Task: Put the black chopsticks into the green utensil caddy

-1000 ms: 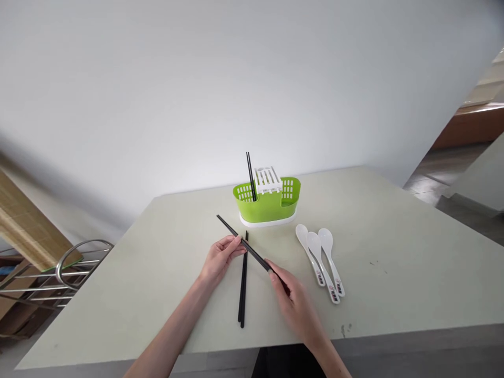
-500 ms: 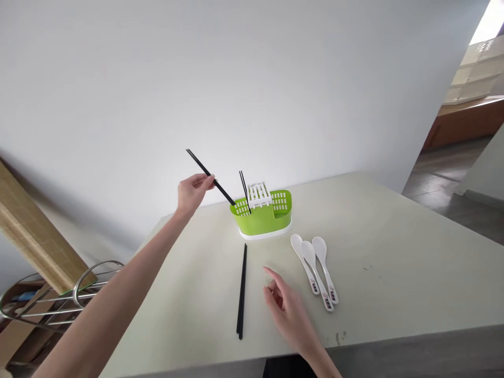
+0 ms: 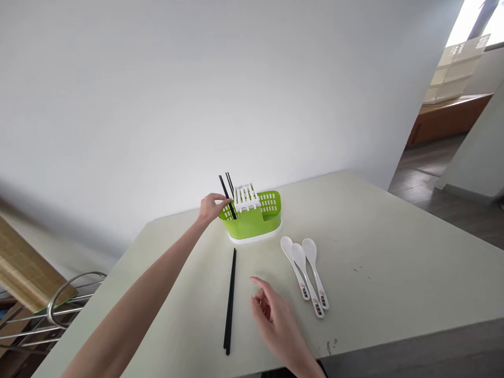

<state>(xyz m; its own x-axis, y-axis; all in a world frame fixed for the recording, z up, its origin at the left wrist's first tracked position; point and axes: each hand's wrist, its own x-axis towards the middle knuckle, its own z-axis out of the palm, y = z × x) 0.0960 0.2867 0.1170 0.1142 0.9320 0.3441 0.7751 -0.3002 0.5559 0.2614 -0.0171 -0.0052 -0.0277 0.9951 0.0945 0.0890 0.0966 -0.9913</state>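
Note:
My left hand (image 3: 212, 206) is closed on a pair of black chopsticks (image 3: 223, 185), whose lower ends stand inside the left compartment of a green slotted cutlery basket (image 3: 252, 229). Another pair of black chopsticks (image 3: 229, 180) leans behind them in that compartment. A white slotted rack (image 3: 247, 198) sits over the basket's middle. Low over the table, my right hand (image 3: 276, 323) is loosely curled with thumb and forefinger apart, holding nothing. To its left lies a third black chopstick pair (image 3: 230, 302); to its right lie three white spoons (image 3: 299, 257) with printed handle ends.
The pale table (image 3: 378, 247) meets a white wall (image 3: 252, 94) behind the basket. At the lower left stand a metal wire rack (image 3: 51, 315) and a wooden-looking board (image 3: 29, 268). The table's front edge runs close below my right hand.
My left hand has moved right and down, bringing its chopsticks from a slant at the rim to nearly upright inside the basket. My right hand keeps its pose. The view has shifted slightly.

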